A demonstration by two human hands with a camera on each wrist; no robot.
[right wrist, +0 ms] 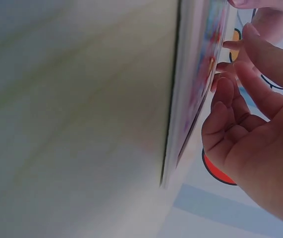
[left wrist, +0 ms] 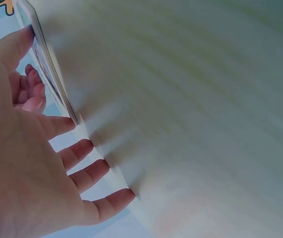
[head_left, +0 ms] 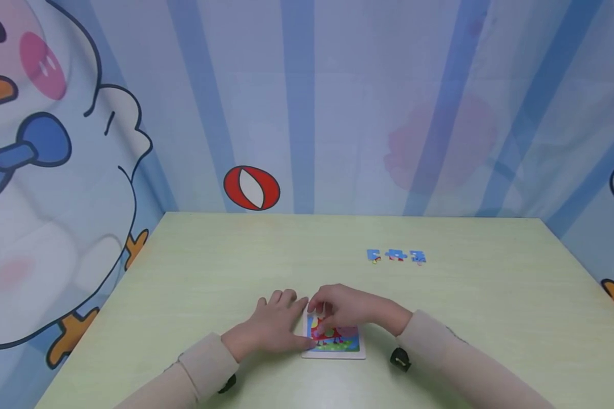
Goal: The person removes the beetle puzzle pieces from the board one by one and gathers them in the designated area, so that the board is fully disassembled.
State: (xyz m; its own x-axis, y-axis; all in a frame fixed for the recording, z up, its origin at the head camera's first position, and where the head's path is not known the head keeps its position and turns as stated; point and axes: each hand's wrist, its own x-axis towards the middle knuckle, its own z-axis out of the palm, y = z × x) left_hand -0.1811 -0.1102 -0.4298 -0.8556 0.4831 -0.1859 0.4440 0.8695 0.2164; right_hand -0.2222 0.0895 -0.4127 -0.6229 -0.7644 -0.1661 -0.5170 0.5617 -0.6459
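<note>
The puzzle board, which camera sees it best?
The head view: it shows the puzzle board from above, picture partly covered. The left wrist view shows mostly its edge; the right wrist, its edge and a slanted strip of picture.

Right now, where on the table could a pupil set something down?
The table is bare left of the left hand and right of the three loose puzzle pieces. Crowded: the puzzle board, with the right hand over it and the left at its edge.

No words, numbers or brand marks can be read before you, neither on the picture puzzle (head_left: 347, 344) at six o'clock, its loose pieces (head_left: 396, 254) toward one, nor the backdrop (head_left: 348, 113) at twelve.
</note>
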